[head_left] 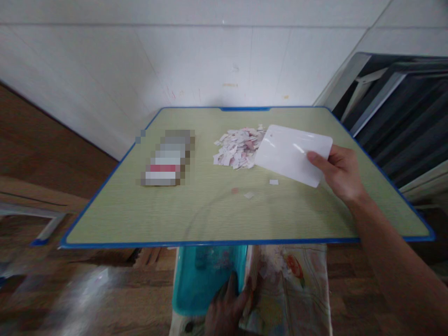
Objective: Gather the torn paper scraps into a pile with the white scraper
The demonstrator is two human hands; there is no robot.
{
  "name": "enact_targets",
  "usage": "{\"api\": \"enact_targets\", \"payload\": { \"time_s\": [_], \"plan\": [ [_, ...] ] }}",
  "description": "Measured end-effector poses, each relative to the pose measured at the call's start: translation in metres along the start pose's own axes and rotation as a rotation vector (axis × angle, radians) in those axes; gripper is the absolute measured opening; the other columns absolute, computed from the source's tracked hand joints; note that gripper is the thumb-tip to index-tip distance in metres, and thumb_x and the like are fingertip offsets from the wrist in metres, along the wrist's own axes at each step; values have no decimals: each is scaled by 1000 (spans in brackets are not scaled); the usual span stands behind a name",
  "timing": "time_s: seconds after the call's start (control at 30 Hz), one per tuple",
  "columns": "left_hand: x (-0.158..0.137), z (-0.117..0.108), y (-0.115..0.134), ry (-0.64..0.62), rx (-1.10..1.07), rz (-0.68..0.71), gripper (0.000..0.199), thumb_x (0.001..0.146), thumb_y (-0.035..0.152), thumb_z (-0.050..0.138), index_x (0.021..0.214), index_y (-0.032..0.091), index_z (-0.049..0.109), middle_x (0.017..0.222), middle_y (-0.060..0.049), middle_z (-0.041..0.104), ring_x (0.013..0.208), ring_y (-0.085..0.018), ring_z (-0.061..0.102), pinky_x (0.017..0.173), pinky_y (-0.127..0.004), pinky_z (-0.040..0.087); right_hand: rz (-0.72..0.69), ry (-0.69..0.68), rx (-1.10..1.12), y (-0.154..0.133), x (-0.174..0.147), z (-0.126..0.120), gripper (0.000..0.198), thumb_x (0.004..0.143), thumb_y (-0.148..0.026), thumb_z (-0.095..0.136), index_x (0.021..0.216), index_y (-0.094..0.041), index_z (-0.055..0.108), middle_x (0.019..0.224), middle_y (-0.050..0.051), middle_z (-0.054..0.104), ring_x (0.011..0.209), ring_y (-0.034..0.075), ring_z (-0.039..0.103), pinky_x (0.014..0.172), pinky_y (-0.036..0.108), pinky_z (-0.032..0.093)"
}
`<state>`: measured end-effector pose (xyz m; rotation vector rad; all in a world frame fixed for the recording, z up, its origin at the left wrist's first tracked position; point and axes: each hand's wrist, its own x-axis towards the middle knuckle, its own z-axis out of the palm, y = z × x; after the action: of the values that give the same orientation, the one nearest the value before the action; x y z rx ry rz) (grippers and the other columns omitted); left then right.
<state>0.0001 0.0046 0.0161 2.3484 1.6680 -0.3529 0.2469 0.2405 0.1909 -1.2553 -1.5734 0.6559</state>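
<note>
My right hand (341, 170) grips a white plastic scraper (290, 151), thumb on its top face. The scraper is tilted over the table, its left edge at the right side of a pile of small torn paper pieces (238, 149). A few loose scraps (273, 182) lie in front of the pile. Below the table's front edge, my left hand (226, 305) is closed on the right rim of a teal plastic tray (191, 298), and it looks dim and blurred. Paper bits appear inside the tray, whose far end is hidden under the table.
The pale green table (133, 214) has a blue edge and stands against a white wall (210, 60). A blurred-out rectangular object (166, 158) lies on its left part. Dark panels (395, 112) lean at the right. A patterned cloth (290, 298) shows below the table.
</note>
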Motion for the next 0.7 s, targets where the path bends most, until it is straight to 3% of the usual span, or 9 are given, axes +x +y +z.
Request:
{"api": "enact_targets", "payload": {
  "time_s": [0.1,0.33,0.53,0.63,0.7],
  "plan": [
    [0,0,0,10,26,-3,75,61,11,60,126,33,29,121,-14,50,94,-24,56,71,-31,48,-2,40,-24,6,2,-3,22,71,-35,60,64,-14,58,56,-2,46,48,6,39,44,19,30],
    [0,-1,-3,-39,-28,19,72,64,26,63,127,32,28,124,-14,47,96,-25,55,72,-34,48,76,4,21,6,2,-5,21,68,-34,62,61,-15,59,53,-2,49,44,7,40,40,20,29],
    [1,-3,-2,-76,-58,6,83,57,42,69,128,30,26,125,-17,46,98,-27,54,73,-34,48,45,131,59,5,1,-9,19,67,-32,64,62,-14,61,55,-2,51,45,6,43,40,20,29],
    [0,2,-4,-33,-59,31,89,54,55,66,128,29,26,123,-18,46,96,-28,55,71,-35,49,13,80,51,3,2,-6,19,69,-31,62,63,-13,61,57,-1,52,48,6,43,43,19,31],
    [0,6,-6,11,-34,37,84,57,53,65,128,30,25,122,-17,48,95,-26,55,71,-34,49,15,39,15,1,3,-4,22,70,-32,61,63,-12,60,56,-2,51,47,6,41,43,19,31]
  ]
}}
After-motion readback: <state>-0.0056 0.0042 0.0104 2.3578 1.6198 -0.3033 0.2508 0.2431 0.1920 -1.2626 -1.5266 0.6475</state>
